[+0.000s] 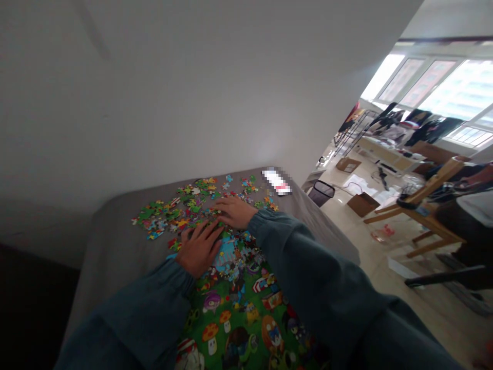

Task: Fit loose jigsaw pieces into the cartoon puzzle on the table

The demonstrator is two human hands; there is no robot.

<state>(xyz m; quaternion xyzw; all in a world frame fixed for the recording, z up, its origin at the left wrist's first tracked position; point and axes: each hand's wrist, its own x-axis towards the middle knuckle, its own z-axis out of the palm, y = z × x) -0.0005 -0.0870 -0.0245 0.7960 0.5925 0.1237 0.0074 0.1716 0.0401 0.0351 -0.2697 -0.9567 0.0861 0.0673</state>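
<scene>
A colourful cartoon jigsaw puzzle [231,298] lies on a grey cloth-covered surface [119,246], its near part showing mushrooms and characters on green. My left hand [199,245] rests palm down at the puzzle's far left edge, fingers spread over the pieces. Just beyond and to the right, my right hand [235,211] reaches in from the side with fingers stretched out, touching the pieces near my left fingertips. Many loose puzzle pieces [154,211] are scattered past both hands and to the left. Whatever lies under the palms is hidden.
A lit phone [278,182], blurred out, lies at the far right corner of the surface. A pale wall [192,103] rises behind. Off to the right are a wooden chair [431,221], cardboard boxes [362,204] and a dark-rimmed basket [322,193] on the floor.
</scene>
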